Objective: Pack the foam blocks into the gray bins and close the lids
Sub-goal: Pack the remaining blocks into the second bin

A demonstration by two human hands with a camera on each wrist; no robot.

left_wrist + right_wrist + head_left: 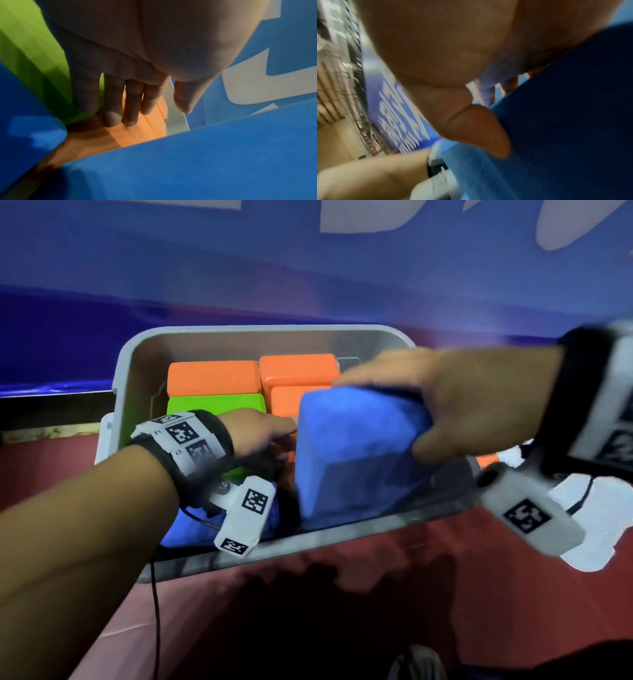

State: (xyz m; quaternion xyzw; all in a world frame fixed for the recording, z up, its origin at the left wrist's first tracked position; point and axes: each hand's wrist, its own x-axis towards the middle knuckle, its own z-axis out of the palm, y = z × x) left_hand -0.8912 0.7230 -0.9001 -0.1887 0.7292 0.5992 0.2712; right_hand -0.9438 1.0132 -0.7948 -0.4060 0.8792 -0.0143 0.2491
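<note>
A gray bin (191, 337) lies open in front of me with orange blocks (214, 378) and a green block (215, 404) packed at its far side. My right hand (421, 405) grips a large blue foam block (352, 453), fingers over its top and thumb on its near face, holding it tilted over the bin's right half. My left hand (263, 429) reaches into the bin with straight fingers (111, 119) pressing on an orange block (123, 134) beside the green block (25, 56). Another blue block (185, 529) lies in the near left corner under my left wrist.
The bin stands on a red tabletop (308, 611). A blue banner with white lettering (308, 268) hangs right behind it. An orange piece (486, 460) and a white patch (609, 508) show on the table to the right, under my right wrist.
</note>
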